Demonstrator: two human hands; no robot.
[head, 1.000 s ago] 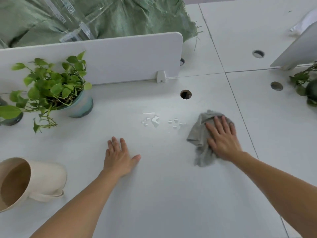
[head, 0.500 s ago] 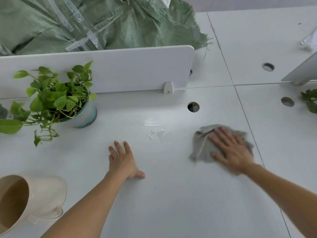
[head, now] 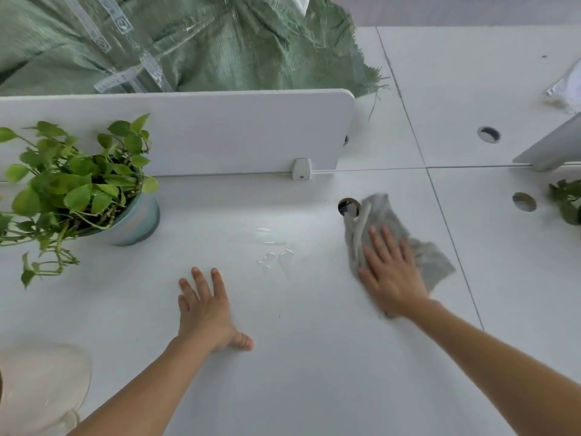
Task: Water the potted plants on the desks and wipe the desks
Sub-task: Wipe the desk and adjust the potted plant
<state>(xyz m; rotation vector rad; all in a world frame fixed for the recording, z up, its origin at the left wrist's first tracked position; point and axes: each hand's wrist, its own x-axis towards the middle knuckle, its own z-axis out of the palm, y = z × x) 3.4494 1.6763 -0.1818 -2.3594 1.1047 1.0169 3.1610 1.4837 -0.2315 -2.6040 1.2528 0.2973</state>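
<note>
My right hand (head: 391, 272) presses flat, fingers straight, on a grey cloth (head: 374, 218) spread on the white desk (head: 314, 357); the cloth's far corner reaches the round cable hole (head: 347, 207). A few water drops (head: 275, 253) lie on the desk left of the cloth. My left hand (head: 206, 306) rests flat on the desk, fingers spread, holding nothing. A leafy potted plant (head: 72, 187) in a pale blue-green pot (head: 138, 220) stands at the left. A cream watering jug (head: 41, 388) sits at the bottom left corner.
A white divider panel (head: 188, 133) runs along the desk's far edge, with green sacking (head: 188, 42) behind it. A second plant (head: 567, 199) shows at the right edge, beside another cable hole (head: 524, 202). A tilted grey panel (head: 553, 146) stands at the far right.
My right hand has slid the cloth away from me, up to the cable hole. Some of the water drops are gone. My left hand stays flat on the desk.
</note>
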